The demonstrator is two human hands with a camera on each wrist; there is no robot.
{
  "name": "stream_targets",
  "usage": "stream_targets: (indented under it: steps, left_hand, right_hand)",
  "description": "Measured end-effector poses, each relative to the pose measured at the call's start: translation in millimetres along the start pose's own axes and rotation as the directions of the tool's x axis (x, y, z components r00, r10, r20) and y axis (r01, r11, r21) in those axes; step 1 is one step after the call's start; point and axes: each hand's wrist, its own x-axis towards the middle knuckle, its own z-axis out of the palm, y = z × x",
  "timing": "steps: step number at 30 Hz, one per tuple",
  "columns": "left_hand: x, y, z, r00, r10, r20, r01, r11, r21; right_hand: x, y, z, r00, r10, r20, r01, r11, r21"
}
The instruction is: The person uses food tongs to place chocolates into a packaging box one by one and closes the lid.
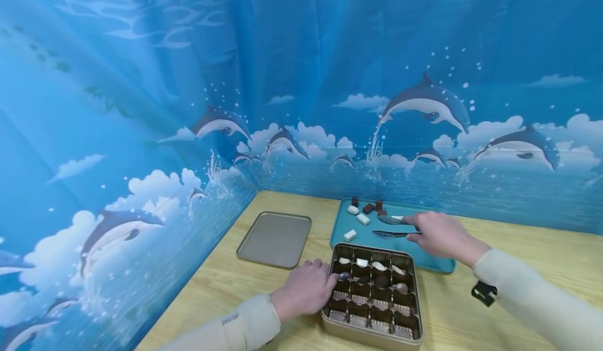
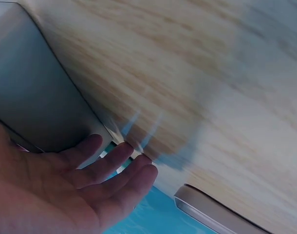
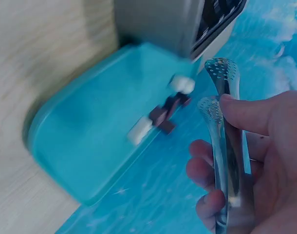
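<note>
Metal tongs [image 1: 393,234] are gripped in my right hand [image 1: 440,235] over the teal tray [image 1: 336,233]. Their perforated tips [image 3: 223,69] stand apart, with nothing between them in the right wrist view. My left hand [image 1: 306,287] rests against the left side of a deep, divided metal tin [image 1: 372,335], its fingers [image 2: 107,165] loosely extended in the left wrist view. White pieces [image 1: 361,262] sit in the tin's far row, and darker pieces [image 1: 401,288] in the row nearer me. On the tray lie white pieces [image 1: 350,235] and dark brown blocks [image 1: 368,208].
A flat metal lid [image 1: 275,238] lies on the wooden table [image 1: 212,278], left of the tray. Blue dolphin-print curtains [image 1: 301,79] hang behind the table and along its left edge. The tin's far edge stands close to the tray's near side.
</note>
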Motion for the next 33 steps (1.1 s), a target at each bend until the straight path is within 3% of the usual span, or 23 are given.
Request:
stream_targets:
  steps: [16,27,33]
  left_hand:
    - [1.5,2.1,-1.3,1.0,0.005,-0.015,-0.005,0.999,0.04]
    - [-0.1,1.2,0.4,1.0,-0.002,0.001,0.002,1.0,0.025]
    - [0.6,2.0,1.1,1.0,-0.015,0.005,0.015,1.0,0.021]
  right_hand:
    - [25.3,62.9,17.9,0.99,0.138,0.022,-0.138,0.99,0.003]
    - [36.7,66.2,22.2,0.977,0.177,0.12,-0.176,0.984,-0.017]
    - [35.1,65.7,25.6,0.979,0.173,0.103,-0.173,0.985,-0.014]
